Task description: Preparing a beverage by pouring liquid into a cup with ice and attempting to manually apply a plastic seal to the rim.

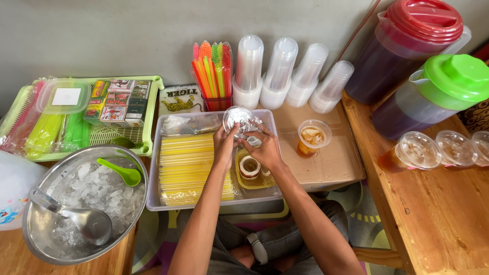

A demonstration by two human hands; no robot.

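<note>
Btwn both hands (244,145): clear dome lid (238,120), gripped.

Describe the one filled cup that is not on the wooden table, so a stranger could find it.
Start at the flat brown cardboard sheet right of the clear plastic tray. On it stands a lone clear plastic cup of amber drink. Unlike the three lidded cups on the table, it has no lid.

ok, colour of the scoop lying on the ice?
Lime green scoop, on the ice; head view.
</note>
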